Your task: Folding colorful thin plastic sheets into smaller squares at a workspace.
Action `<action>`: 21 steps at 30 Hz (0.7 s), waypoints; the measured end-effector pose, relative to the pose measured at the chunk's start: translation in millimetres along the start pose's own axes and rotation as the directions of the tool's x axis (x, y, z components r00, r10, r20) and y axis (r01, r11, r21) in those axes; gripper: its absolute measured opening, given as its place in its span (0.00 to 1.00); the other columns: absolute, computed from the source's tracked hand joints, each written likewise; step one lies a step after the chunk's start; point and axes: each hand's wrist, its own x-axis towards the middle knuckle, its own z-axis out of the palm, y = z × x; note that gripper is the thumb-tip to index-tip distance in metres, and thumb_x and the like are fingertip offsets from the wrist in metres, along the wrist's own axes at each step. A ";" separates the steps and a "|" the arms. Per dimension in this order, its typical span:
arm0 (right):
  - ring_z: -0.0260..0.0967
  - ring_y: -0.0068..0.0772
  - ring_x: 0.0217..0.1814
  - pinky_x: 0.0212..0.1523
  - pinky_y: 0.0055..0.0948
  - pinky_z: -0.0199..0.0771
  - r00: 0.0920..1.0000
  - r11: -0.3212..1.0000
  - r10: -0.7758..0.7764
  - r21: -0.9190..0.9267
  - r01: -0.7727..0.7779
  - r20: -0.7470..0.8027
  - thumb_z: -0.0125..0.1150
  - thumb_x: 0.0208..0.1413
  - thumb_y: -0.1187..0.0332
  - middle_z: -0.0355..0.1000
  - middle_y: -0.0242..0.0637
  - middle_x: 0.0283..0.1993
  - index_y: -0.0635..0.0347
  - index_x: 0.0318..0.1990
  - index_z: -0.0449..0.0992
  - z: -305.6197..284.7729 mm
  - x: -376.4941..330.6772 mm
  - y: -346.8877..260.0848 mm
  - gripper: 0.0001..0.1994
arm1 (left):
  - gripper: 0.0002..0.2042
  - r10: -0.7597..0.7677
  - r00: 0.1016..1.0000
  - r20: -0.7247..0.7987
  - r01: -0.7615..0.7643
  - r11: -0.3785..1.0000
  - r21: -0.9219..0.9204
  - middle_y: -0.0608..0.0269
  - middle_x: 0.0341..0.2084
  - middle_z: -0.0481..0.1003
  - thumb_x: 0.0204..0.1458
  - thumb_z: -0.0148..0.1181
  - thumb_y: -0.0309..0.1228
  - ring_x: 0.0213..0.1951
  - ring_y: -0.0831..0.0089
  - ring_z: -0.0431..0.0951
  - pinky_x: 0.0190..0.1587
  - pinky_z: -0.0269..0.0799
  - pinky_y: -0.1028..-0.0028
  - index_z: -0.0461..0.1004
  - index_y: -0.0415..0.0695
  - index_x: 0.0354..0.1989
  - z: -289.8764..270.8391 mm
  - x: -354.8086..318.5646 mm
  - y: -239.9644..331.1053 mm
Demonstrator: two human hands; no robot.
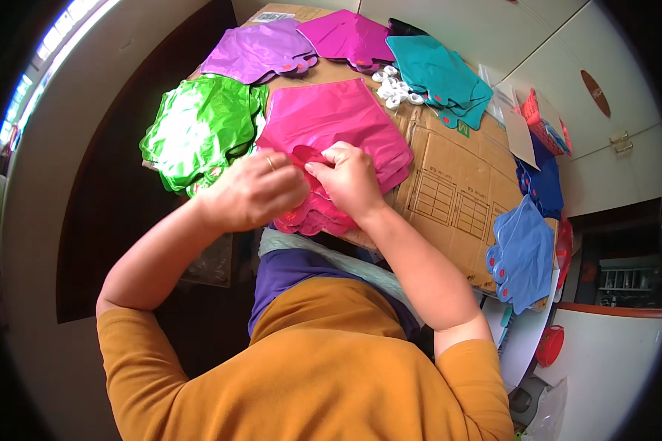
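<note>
Both my hands meet over a stack of flat, shiny pink foil pieces (335, 110) with a scalloped near edge. My left hand (254, 191), wearing a ring, is closed with its fingertips curled at the stack's near left part. Facing it, my right hand (348, 180) pinches a darker pink foil edge (307, 153) between thumb and fingers. That edge stands up from the stack. The left fingertips are turned away, so what they grip is partly hidden; pink foil shows right beside them.
Around the stack on cardboard (449, 198) lie foil piles: green (191, 128), lilac (261, 48), magenta (349, 37), teal (438, 73), light blue (524, 250). Small white rolls (395, 88) sit between pink and teal. A box (541, 125) stands at right, by white cabinets (566, 66).
</note>
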 end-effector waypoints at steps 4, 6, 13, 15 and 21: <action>0.77 0.39 0.35 0.37 0.35 0.74 0.976 0.974 0.193 0.097 -0.203 0.102 0.73 0.45 0.66 0.79 0.50 0.34 0.67 0.31 0.82 -1.3 16.9 5.5 0.12 | 0.18 -0.228 0.950 0.215 0.244 0.968 -0.051 0.56 0.44 0.75 0.45 0.62 0.28 0.48 0.58 0.75 0.49 0.73 0.62 0.76 0.40 0.48 21.6 -10.1 -1.4; 0.76 0.30 0.39 0.40 0.31 0.75 0.957 0.926 0.290 0.252 -0.283 0.009 0.74 0.48 0.65 0.79 0.44 0.41 0.70 0.41 0.79 2.9 31.0 26.2 0.18 | 0.20 -0.316 0.937 0.151 0.330 0.940 -0.080 0.53 0.49 0.73 0.48 0.63 0.30 0.54 0.55 0.72 0.54 0.71 0.60 0.75 0.43 0.52 31.0 -8.9 -7.5; 0.68 0.26 0.27 0.27 0.30 0.69 0.863 0.821 0.440 0.502 -0.272 -0.250 0.68 0.55 0.61 0.73 0.31 0.31 0.63 0.37 0.78 -173.3 106.4 44.2 0.13 | 0.27 -0.481 0.801 0.357 0.570 0.796 -0.204 0.52 0.58 0.68 0.50 0.66 0.38 0.61 0.53 0.67 0.63 0.62 0.57 0.71 0.47 0.60 26.8 -3.8 -19.5; 0.61 0.21 0.21 0.23 0.29 0.63 0.797 0.920 0.299 0.382 -0.093 -0.525 0.62 0.60 0.58 0.68 0.25 0.21 0.61 0.29 0.78 -232.0 120.4 19.6 0.15 | 0.27 -0.491 0.780 0.389 0.590 0.784 -0.192 0.52 0.58 0.69 0.50 0.66 0.39 0.60 0.53 0.67 0.63 0.63 0.58 0.71 0.47 0.60 20.1 0.0 -19.3; 0.76 0.37 0.42 0.45 0.33 0.74 0.939 0.872 -0.325 -0.420 0.251 -0.115 0.56 0.62 0.65 0.79 0.44 0.39 0.62 0.47 0.78 -240.3 12.1 -38.8 0.12 | 0.28 -0.504 0.762 0.407 0.609 0.770 -0.188 0.55 0.54 0.71 0.45 0.69 0.37 0.57 0.55 0.69 0.61 0.64 0.59 0.74 0.46 0.57 16.2 7.9 -23.5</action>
